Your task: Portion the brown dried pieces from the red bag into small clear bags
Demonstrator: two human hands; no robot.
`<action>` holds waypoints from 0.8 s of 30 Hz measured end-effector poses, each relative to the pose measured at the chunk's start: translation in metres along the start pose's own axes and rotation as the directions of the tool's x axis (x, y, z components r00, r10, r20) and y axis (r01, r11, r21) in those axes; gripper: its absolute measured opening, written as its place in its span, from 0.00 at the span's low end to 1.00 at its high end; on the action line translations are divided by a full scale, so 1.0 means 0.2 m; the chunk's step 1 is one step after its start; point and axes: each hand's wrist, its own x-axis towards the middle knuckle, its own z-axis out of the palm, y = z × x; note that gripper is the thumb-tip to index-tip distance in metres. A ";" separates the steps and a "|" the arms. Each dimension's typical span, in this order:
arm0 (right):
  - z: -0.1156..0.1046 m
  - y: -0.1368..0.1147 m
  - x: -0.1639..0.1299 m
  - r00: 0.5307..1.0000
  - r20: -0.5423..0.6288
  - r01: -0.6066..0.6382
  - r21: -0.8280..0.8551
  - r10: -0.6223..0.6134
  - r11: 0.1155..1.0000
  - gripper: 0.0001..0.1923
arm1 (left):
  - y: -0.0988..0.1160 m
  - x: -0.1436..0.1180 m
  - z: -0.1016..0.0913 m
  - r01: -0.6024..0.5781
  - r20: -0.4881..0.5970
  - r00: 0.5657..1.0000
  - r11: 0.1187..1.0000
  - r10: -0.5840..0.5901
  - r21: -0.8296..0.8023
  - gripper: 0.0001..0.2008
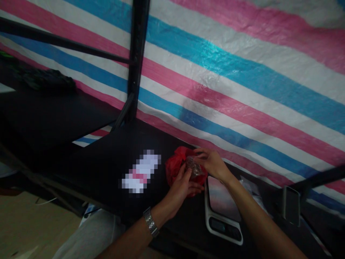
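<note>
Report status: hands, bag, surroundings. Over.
Left hand and right hand both grip small clear packet over red bag. Scale sits beside the bag.

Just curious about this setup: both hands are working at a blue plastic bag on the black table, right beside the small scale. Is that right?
Not quite: the bag is red, not blue, as the head view shows. Both the left hand and the right hand are at it on the black table, holding a small clear packet, right beside the small scale.
</note>
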 end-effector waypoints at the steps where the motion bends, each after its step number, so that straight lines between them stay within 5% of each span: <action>1: 0.00 0.00 -0.01 1.000 -0.012 0.006 0.005 -0.006 1.000 0.17 | 0.00 0.00 0.00 -0.008 -0.001 1.000 1.000 0.008 0.017 0.29; 8: -0.06 0.03 -0.17 0.997 -0.076 0.034 0.134 -0.024 0.990 0.24 | -0.02 0.03 -0.02 -0.264 0.007 0.963 0.937 0.269 0.231 0.28; 11: -0.11 0.05 -0.29 0.991 -0.135 0.051 0.217 -0.022 0.975 0.22 | -0.05 0.03 -0.05 -0.514 0.117 0.849 0.754 0.516 0.409 0.23; 14: -0.21 0.09 -0.42 0.968 -0.251 0.058 0.236 0.003 0.970 0.19 | -0.08 0.01 -0.07 -0.652 0.262 0.732 0.535 0.629 0.537 0.20; 19: -0.36 0.31 -0.60 0.938 -0.317 -0.078 0.202 0.141 0.976 0.21 | -0.11 -0.04 -0.08 -0.729 0.393 0.592 0.260 0.703 0.634 0.16; 24: -0.35 0.59 -0.65 0.906 -0.393 -0.118 0.119 0.156 0.986 0.21 | -0.14 -0.08 -0.06 -0.748 0.487 0.456 0.024 0.745 0.664 0.15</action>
